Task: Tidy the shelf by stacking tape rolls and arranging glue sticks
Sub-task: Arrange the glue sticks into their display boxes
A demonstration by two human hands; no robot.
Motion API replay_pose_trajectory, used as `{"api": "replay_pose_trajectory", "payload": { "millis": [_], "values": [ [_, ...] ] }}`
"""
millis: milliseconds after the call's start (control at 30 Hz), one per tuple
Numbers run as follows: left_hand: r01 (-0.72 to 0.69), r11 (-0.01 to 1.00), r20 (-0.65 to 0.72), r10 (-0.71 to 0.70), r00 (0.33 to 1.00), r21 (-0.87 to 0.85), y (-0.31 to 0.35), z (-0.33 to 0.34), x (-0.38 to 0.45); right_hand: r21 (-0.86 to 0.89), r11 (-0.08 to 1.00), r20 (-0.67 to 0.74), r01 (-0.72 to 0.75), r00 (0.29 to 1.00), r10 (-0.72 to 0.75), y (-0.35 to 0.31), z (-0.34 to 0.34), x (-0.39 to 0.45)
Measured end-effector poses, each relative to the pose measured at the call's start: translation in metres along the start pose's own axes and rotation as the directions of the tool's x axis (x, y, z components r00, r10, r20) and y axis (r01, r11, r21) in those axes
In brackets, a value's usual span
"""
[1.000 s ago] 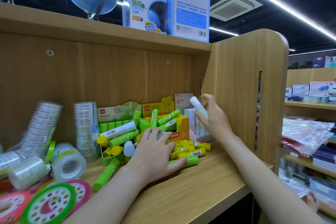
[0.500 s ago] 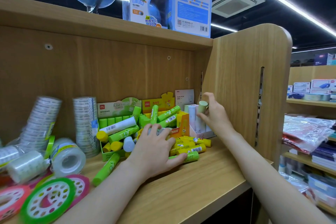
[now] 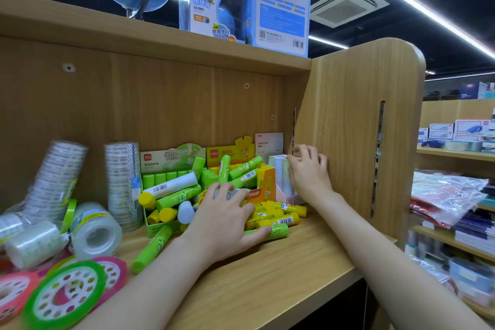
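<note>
Both hands were busy: the left hand [image 3: 225, 218] lay flat and loose on the glue sticks [image 3: 276, 218] piled on the shelf [image 3: 281, 270]; the right hand [image 3: 308, 174] pinched pastel sticks [image 3: 278, 169] standing in their box. Sticks looked light, hard, rolly; best held around the middle.

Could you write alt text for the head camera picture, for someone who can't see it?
Two bare hands tidy a wooden shelf: the left hand rests on a heap of glue sticks, the right hand reaches upright pastel sticks. Tape rolls lie left.

Stationery shop: stocked wooden shelves [image 3: 267, 270], boxed globes [image 3: 278, 5].
</note>
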State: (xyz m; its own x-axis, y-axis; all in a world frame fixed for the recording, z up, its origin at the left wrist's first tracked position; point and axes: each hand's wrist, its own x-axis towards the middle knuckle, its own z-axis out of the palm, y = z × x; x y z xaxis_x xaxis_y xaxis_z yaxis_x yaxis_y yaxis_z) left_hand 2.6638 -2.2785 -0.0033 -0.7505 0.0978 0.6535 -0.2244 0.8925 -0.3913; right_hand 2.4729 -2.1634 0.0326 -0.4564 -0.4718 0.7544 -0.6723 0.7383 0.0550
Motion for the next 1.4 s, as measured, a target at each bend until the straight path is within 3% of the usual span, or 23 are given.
{"api": "replay_pose_trajectory", "payload": {
  "millis": [67,133,267,400,567,733,800,867,900,967,1033,1100,1167,1233,1333,1400],
  "values": [
    [-0.005,1.0,0.018,0.005,1.0,0.002,0.0,0.0,0.0,0.028,1.0,-0.021,-0.013,1.0,0.014,0.0,0.001,-0.004],
    [0.002,1.0,0.046,-0.002,0.999,0.013,0.0,-0.001,-0.001,0.145,0.989,-0.13,-0.021,0.991,0.04,-0.001,-0.001,-0.006],
    [0.103,0.993,0.178,-0.111,0.978,0.055,0.002,-0.01,-0.001,0.394,0.879,-0.315,0.27,0.938,-0.148,-0.013,-0.005,-0.003],
    [0.153,0.985,0.279,-0.169,0.946,0.078,0.002,-0.026,-0.008,0.543,0.755,-0.189,0.368,0.929,-0.317,-0.034,-0.011,-0.01],
    [0.177,0.983,0.365,-0.184,0.913,0.053,-0.001,-0.03,-0.012,0.561,0.737,-0.019,0.377,0.896,-0.444,-0.049,-0.011,-0.015],
    [0.157,0.987,0.347,-0.161,0.924,0.041,0.0,-0.029,-0.009,0.484,0.748,-0.093,0.455,0.876,-0.473,-0.057,-0.01,-0.016],
    [0.17,0.985,0.347,-0.168,0.923,0.024,0.001,-0.03,-0.008,0.545,0.702,-0.14,0.459,0.875,-0.464,-0.057,-0.01,-0.016],
    [0.176,0.984,0.331,-0.175,0.927,0.025,0.001,-0.03,-0.007,0.756,0.581,-0.158,0.302,0.945,-0.286,-0.054,-0.018,-0.012],
    [0.177,0.984,0.324,-0.177,0.929,0.03,0.001,-0.03,-0.006,0.88,0.447,-0.108,0.162,0.984,-0.145,-0.051,-0.027,-0.011],
    [0.166,0.985,0.314,-0.17,0.934,0.039,0.001,-0.028,-0.006,0.997,0.06,0.04,-0.045,0.995,0.087,-0.039,-0.038,-0.004],
    [0.159,0.987,0.305,-0.162,0.939,0.034,0.001,-0.027,-0.006,0.977,-0.187,0.139,-0.098,0.965,0.222,-0.024,-0.045,0.0],
    [0.143,0.989,0.297,-0.145,0.944,0.03,0.002,-0.025,-0.004,0.935,-0.336,0.213,-0.116,0.939,0.268,-0.013,-0.046,0.001],
    [0.123,0.992,0.283,-0.129,0.95,0.04,0.003,-0.023,-0.001,0.904,-0.401,0.272,-0.148,0.923,0.271,-0.007,-0.044,0.001],
    [0.11,0.993,0.274,-0.118,0.955,0.044,0.003,-0.021,0.0,0.932,-0.325,0.258,-0.162,0.925,0.28,-0.002,-0.041,-0.001],
    [0.102,0.994,0.259,-0.11,0.959,0.045,0.003,-0.02,0.0,0.985,0.02,0.161,-0.172,0.951,0.264,-0.001,-0.034,-0.002],
    [0.094,0.994,0.249,-0.105,0.963,0.056,0.003,-0.019,0.0,0.954,0.134,0.232,-0.268,0.943,0.237,-0.003,-0.03,-0.003]
  ]
}}
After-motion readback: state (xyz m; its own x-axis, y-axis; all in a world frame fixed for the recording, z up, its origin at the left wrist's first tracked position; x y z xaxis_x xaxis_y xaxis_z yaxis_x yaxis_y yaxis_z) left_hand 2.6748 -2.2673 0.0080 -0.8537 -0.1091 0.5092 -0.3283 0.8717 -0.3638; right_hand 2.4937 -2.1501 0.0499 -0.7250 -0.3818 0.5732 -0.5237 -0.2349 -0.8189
